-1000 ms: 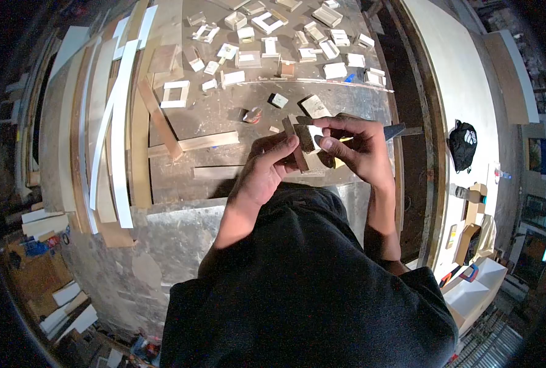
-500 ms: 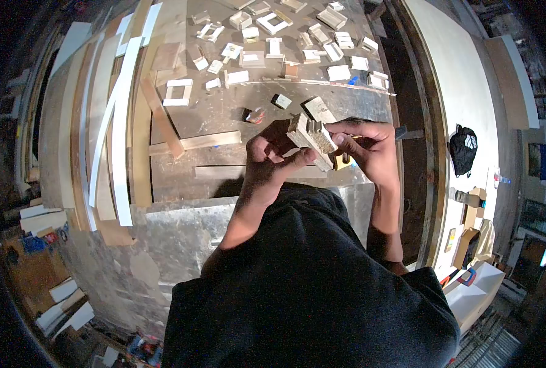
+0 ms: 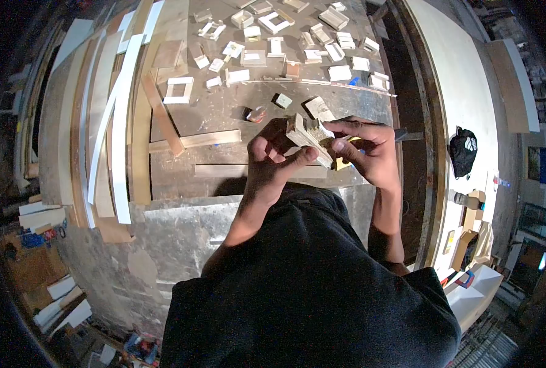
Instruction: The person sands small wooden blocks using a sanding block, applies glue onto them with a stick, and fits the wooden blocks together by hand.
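In front of my chest, my left hand (image 3: 274, 150) is closed around the side of a small wooden block assembly (image 3: 296, 130), thumb along its lower edge. It has a rough, pale face and a notched top. My right hand (image 3: 372, 150) pinches the other side of it between thumb and fingers. Whether the right fingers hold a separate small piece is hidden. Just beyond lies a flat wooden piece (image 3: 319, 109), and further left sits a small wooden block (image 3: 282, 100). Behind my right hand, a yellow tool (image 3: 341, 164) is mostly covered.
Several small wooden frames and joined pieces (image 3: 276, 22) cover the far workbench (image 3: 224, 113). A thin strip (image 3: 328, 84) lies across it. Long boards (image 3: 104, 122) are stacked at left. On the pale panel (image 3: 451, 73) at right rests a black cap (image 3: 463, 152). A small dark-and-red object (image 3: 254, 115) lies near my left hand.
The wooden assembly has turned slightly in my hands, so its rough face shows less. My right thumb and fingers have shifted a little along it. The view has moved slightly.
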`<state>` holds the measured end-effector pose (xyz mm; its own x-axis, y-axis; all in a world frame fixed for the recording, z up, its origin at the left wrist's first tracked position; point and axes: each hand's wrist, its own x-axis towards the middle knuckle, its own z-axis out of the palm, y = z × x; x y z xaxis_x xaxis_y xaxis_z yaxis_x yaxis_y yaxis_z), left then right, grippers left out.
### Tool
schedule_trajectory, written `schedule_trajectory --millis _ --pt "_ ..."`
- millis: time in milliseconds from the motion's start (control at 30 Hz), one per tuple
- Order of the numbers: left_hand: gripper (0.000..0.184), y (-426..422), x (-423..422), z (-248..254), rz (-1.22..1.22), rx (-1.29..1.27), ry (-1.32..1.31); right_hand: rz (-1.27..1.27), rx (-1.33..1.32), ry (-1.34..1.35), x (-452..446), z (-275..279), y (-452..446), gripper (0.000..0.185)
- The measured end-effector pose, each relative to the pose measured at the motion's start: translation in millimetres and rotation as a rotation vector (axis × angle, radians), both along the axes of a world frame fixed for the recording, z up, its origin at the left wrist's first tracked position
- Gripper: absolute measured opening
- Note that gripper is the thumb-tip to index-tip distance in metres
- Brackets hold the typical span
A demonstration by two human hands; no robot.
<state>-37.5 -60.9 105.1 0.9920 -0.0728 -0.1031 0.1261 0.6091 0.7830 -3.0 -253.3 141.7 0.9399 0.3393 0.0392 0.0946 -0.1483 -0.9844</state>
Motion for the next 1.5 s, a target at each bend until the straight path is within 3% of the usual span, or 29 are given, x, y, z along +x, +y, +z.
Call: schedule_trajectory --millis 367,533,600,667,733,800,933,1133,1233,1333,1400,1500 --pt "0.049 0 -2 -5 0.011 0.063 -0.037 -0.018 -0.033 -0.046 -6 -1 2 0.027" --pt "0.052 7 -4 -6 -0.013 0.106 -0.011 -0.078 -0.037 0.099 -7 -12 5 0.027" --pt "0.051 16 -3 -16 -0.049 0.099 -0.019 -0.089 0.093 0.192 -4 -33 -1 0.026" --pt "0.051 28 -3 -26 -0.105 0.105 -0.044 -0.057 0.398 0.307 -2 -44 -6 0.028" --pt "0.051 33 -5 -28 -0.125 0.066 -0.052 -0.095 0.409 0.356 -5 -45 -5 0.034" --pt "0.054 36 -9 -38 -0.125 0.012 -0.045 -0.058 0.616 0.59 -5 -46 -6 0.039" --pt "0.059 37 -9 -53 -0.123 0.0 -0.032 -0.066 0.639 0.635 -10 -47 -4 0.043" --pt "0.059 32 -8 -57 -0.166 -0.051 -0.001 -0.043 0.583 0.517 -19 -48 -6 0.036" --pt "0.061 24 -4 -51 -0.188 -0.072 -0.018 -0.004 0.551 0.469 -20 -42 -12 0.042" --pt "0.065 14 -4 -43 -0.15 0.048 -0.066 0.024 0.461 0.384 -14 -36 -17 0.045" --pt "0.066 9 -4 -33 -0.151 0.052 -0.072 -0.01 0.384 0.172 -11 -32 -16 0.045" --pt "0.064 0 -5 -24 -0.174 0.092 -0.082 -0.004 0.368 0.166 -7 -26 -21 0.042"
